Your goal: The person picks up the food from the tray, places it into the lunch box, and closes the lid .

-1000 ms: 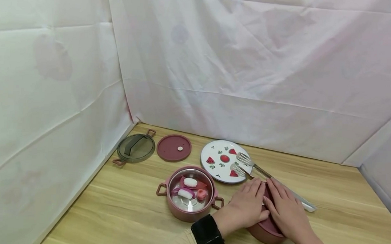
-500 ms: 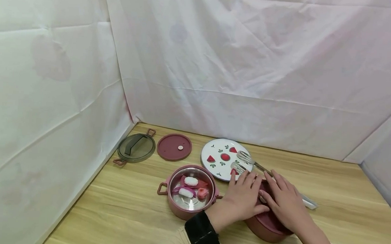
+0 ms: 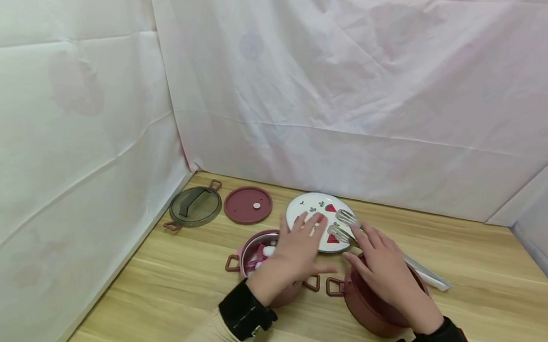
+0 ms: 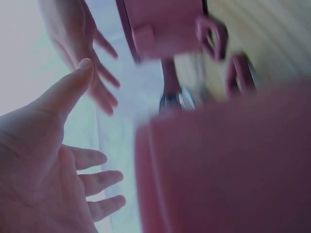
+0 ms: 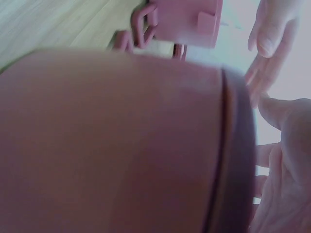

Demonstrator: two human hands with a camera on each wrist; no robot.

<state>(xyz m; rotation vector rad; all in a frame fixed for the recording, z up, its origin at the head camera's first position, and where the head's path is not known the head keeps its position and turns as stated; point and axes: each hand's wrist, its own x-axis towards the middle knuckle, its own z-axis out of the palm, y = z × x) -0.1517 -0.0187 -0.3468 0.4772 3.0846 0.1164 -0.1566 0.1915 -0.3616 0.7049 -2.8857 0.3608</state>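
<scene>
My left hand (image 3: 295, 251) hovers over the left maroon pot (image 3: 244, 259) with its fingers spread, hiding part of the opening. In this steel-lined pot, white and pink toy food pieces (image 3: 268, 251) show past the hand. My right hand (image 3: 384, 267) lies over the top of the right maroon pot (image 3: 364, 312), fingers extended and thumb apart. That pot's top shows maroon beneath the hand, mostly covered by it. In the left wrist view the left hand (image 4: 43, 165) is loose beside a pot wall. The right wrist view shows the right hand (image 5: 286, 165) at the pot's dark rim band (image 5: 235, 155).
A white plate (image 3: 307, 200) with fruit prints sits behind the pots. Two slotted metal utensils (image 3: 345, 216) lean across it, a white handle (image 3: 434, 281) reaching right. Further left lie a maroon disc lid (image 3: 242, 205) and a glass lid (image 3: 203, 209) with two side handles.
Both hands were together on the right pot's maroon top. The left hand has lifted off and moved left over the other pot; the right hand stays over the right pot, its fingers shifted slightly left.
</scene>
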